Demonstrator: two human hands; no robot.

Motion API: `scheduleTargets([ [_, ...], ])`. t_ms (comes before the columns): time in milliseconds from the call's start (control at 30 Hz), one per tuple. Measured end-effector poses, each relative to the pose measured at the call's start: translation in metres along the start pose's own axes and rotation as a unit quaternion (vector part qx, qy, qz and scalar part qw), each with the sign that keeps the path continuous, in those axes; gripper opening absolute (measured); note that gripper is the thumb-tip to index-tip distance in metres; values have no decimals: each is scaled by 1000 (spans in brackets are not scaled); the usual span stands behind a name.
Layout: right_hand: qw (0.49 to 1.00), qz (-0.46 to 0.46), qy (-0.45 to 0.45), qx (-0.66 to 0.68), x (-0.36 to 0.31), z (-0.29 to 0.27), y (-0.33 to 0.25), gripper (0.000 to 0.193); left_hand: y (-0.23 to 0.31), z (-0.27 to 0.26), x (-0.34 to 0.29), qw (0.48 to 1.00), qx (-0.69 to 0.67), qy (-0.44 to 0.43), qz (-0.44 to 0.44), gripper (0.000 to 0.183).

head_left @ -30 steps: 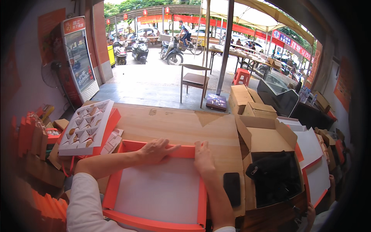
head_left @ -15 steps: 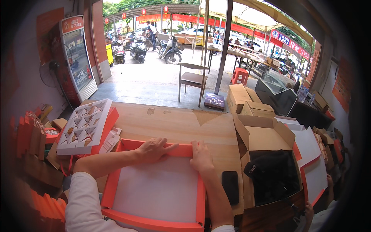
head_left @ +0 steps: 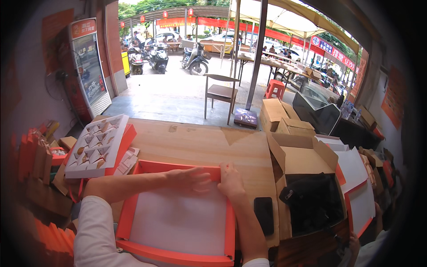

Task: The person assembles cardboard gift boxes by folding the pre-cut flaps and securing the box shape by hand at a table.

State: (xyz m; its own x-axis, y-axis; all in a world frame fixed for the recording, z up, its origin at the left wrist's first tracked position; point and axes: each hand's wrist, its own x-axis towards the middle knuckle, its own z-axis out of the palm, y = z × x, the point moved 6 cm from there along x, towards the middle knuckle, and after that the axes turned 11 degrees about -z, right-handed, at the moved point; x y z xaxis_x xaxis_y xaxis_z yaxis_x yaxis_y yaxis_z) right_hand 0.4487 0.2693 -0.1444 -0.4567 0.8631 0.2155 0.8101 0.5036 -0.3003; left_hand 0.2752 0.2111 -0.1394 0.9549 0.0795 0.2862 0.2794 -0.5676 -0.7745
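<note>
A shallow orange-red cardboard box [head_left: 128, 212] with a whitish bottom lies on the wooden table in front of me. My right hand [head_left: 230, 181] grips its far right corner, fingers closed over the upright wall. Inside the far wall hovers my left hand [head_left: 190, 180], its fingers apart and blurred by motion, holding nothing that I can see. The left forearm crosses the box's far left part, hiding some of that wall.
Left of the box stands a white compartment tray [head_left: 95, 144] on an orange-red box. At right are a black phone [head_left: 264, 215] and an open carton [head_left: 286, 213] holding a black bag [head_left: 307, 189]. Another person's hand [head_left: 354, 244] shows at lower right.
My left hand has come off the far wall and shifted right and slightly nearer, toward my right hand. The right hand stays on the corner, and the box has hardly moved.
</note>
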Motion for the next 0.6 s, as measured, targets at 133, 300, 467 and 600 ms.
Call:
scheduleTargets([
  [133,999,-29,21,-23,-3,-7,-6,67,7,-14,26,998,-16,-53,-29,44],
  [300,990,-77,44,-110,-3,-10,-13,66,4,-11,26,984,-82,-118,-106,30],
  [467,993,-60,19,-102,-6,-5,-10,58,1,-16,24,980,-127,-106,-108,23],
  [600,984,-113,59,-126,-10,-23,-27,57,2,-23,24,984,-123,-82,-103,22],
])
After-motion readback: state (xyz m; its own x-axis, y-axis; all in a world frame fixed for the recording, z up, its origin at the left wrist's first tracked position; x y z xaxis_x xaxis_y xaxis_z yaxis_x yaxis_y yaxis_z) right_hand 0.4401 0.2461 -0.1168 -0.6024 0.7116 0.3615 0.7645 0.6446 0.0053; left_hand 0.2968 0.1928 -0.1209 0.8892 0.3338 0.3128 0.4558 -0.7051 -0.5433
